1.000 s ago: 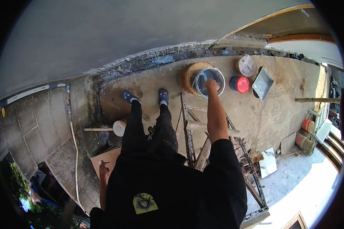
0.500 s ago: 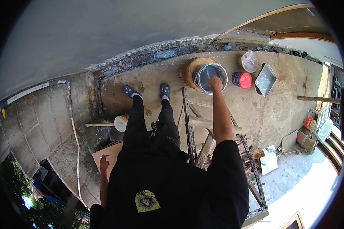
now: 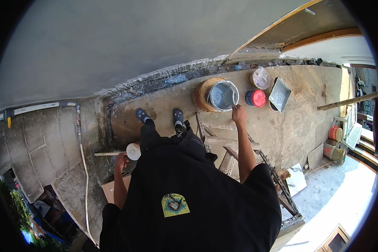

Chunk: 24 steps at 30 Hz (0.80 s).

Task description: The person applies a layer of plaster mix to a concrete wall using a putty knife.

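My right hand (image 3: 238,114) is closed at the near right rim of a bucket (image 3: 224,95) of grey-blue liquid; whatever it grips there is too small to make out. The bucket sits on or against a tan, stained drum (image 3: 202,95) near the wall's foot. Low on the left, my left hand (image 3: 121,162) has its fingers loosely bent and apart, and it appears empty. Beside it in the picture are a pale round container (image 3: 133,151) and a wooden stick (image 3: 107,154); contact with them cannot be told.
A metal-and-wood trestle (image 3: 227,140) stands by my right arm. Farther right are a red-lidded tin (image 3: 258,98), a plastic-lined bucket (image 3: 261,78) and a paint tray (image 3: 280,95). A grey wall (image 3: 126,46) rises ahead, and more buckets (image 3: 334,153) stand at the far right.
My right hand has drawn back from inside the bucket to its near rim. The left hand has moved forward, toward the pale container and stick. My body leans farther forward.
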Motion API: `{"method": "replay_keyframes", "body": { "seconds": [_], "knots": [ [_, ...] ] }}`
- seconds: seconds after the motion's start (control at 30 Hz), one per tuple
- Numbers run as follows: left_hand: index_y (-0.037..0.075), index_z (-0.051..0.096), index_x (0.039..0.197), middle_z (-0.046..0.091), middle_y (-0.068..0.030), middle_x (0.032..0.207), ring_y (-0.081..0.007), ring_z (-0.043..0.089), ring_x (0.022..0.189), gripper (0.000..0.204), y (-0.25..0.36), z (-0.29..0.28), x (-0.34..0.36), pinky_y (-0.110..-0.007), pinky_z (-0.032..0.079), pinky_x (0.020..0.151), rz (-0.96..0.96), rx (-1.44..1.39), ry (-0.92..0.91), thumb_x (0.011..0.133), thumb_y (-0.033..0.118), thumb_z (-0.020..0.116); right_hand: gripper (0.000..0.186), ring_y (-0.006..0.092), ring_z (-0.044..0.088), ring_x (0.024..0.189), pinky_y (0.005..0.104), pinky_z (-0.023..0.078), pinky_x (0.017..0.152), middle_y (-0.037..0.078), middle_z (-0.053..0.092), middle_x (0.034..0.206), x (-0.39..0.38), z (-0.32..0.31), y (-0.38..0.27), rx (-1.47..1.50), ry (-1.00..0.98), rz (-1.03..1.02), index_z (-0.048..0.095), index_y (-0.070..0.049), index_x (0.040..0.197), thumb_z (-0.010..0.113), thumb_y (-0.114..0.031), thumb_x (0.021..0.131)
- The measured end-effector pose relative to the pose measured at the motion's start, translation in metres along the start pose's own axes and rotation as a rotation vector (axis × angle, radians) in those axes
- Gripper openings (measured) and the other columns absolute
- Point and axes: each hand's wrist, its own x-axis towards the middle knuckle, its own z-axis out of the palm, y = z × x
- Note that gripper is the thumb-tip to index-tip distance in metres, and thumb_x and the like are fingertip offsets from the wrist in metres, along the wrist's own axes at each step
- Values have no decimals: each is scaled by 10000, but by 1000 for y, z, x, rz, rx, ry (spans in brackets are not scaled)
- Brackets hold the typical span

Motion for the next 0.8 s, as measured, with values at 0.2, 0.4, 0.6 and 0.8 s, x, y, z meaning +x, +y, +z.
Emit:
{"method": "replay_keyframes", "body": {
  "seconds": [0.2,0.4,0.6,0.8],
  "knots": [
    [85,538,1062,584,-63,621,-110,491,408,332,25,-2,23,-243,419,382,142,-144,8,908,323,366,327,424,570,768,490,435,651,245,595,780,-33,-27,-9,82,197,-96,597,-19,886,518,-334,845],
    [89,525,1085,607,-71,673,-133,539,443,343,15,5,31,-253,440,409,112,-155,8,901,333,369,324,426,565,716,470,418,615,250,582,728,-52,-56,-17,199,367,-92,595,-3,879,508,-314,857],
    [99,505,1122,616,-86,725,-168,557,469,375,-14,11,29,-299,469,461,31,-198,-92,893,366,376,268,231,382,439,374,304,444,162,460,537,-63,-65,-20,379,584,-128,566,15,884,508,-247,891],
    [94,496,1130,614,-100,758,-171,564,498,387,-43,12,21,-302,472,478,-14,-190,-109,887,376,390,306,453,529,629,511,369,527,263,558,676,-45,31,13,151,337,-43,468,-14,889,425,-317,911]
  ]
}}
